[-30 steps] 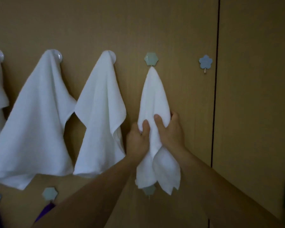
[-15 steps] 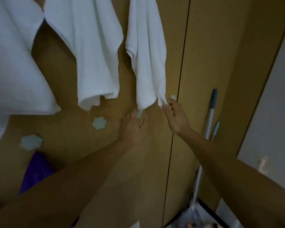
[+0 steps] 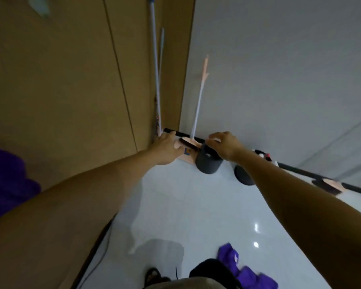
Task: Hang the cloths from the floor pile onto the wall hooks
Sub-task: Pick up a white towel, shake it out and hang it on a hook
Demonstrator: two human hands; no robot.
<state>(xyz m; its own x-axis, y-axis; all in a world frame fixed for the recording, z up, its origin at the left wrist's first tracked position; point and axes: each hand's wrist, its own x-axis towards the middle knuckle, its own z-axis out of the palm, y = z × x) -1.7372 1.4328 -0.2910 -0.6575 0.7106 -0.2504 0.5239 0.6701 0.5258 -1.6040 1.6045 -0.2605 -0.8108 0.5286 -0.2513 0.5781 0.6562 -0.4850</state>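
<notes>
- Down by your feet, at the bottom right, the purple cloths (image 3: 246, 268) lie in a loose pile on the pale glossy floor (image 3: 175, 205) (motion blur smears their edges).
- Your left hand (image 3: 167, 146) reaches forward, fingers loosely spread, holding nothing.
- Your right hand (image 3: 225, 144) is also out in front, fingers curled partway, and it grips nothing.
- Both hands hover well above the pile, with bare forearms stretched out from the lower edge of the view.
- Beyond your hands, a dark bucket (image 3: 208, 163) stands on the floor near the corner.
- A brush (image 3: 198, 105) with a pale handle leans against the grey wall (image 3: 279, 69) behind the bucket.
- Two mop poles (image 3: 155, 69) stand in the corner beside the wood panel (image 3: 61, 80).
- One more purple cloth (image 3: 6, 180) shows at the left edge, against the panel.
- One hook (image 3: 40, 6) is just visible, blurred, at the top left.
</notes>
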